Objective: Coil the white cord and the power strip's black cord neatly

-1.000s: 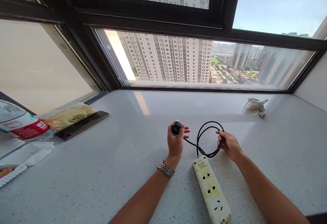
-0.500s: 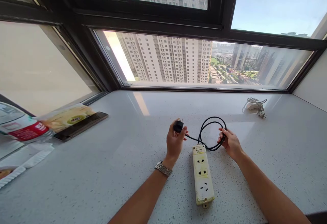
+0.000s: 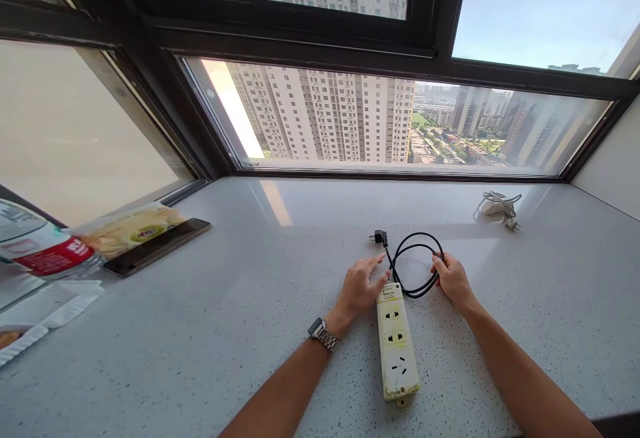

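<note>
A yellowed white power strip [image 3: 396, 341] lies on the speckled white windowsill counter [image 3: 250, 331], its black cable [image 3: 415, 251] coiled in a loop beyond its far end. The black plug [image 3: 379, 236] lies on the counter just past the loop. My left hand [image 3: 363, 285] rests flat beside the strip's far end, fingers stretched out, holding nothing. My right hand [image 3: 451, 278] is closed on the right side of the cable loop.
A dark phone [image 3: 157, 246] and a yellow snack packet [image 3: 127, 230] lie at the left, with a red-labelled water bottle [image 3: 35, 248] and a white tray [image 3: 45, 315] nearer the edge. A white charger with coiled cord [image 3: 497, 206] sits far right by the window.
My left hand has let go of the plug, which now lies on the counter, and has come down flat by the strip. The right hand still holds the loop.
</note>
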The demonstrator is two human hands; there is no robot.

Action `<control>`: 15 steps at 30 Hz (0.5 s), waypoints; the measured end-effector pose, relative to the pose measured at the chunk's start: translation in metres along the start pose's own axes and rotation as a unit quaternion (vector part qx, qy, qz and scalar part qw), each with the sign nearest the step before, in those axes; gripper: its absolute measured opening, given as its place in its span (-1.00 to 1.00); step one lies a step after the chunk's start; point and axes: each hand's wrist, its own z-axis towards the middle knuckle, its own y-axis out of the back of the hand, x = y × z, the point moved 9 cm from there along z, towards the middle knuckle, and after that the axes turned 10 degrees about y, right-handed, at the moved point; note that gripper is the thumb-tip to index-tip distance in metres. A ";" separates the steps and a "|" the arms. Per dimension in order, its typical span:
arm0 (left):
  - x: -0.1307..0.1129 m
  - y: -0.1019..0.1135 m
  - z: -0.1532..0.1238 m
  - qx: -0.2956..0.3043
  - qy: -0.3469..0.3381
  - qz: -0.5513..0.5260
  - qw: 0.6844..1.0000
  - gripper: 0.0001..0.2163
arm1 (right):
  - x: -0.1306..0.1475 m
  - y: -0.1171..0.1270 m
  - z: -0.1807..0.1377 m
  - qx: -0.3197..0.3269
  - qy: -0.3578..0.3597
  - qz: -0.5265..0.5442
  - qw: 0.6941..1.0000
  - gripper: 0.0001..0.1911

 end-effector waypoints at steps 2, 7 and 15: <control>-0.006 -0.006 -0.002 0.023 -0.016 0.031 0.999 -0.58 | 0.000 0.000 0.000 0.002 0.001 -0.010 1.000 -0.64; -0.019 -0.019 -0.012 0.093 -0.054 0.063 0.992 -0.47 | -0.002 -0.005 0.002 0.049 0.010 -0.014 0.999 -0.58; -0.023 -0.019 -0.018 0.111 -0.059 0.094 0.988 -0.40 | 0.012 -0.007 -0.004 0.123 0.034 -0.330 0.935 -0.68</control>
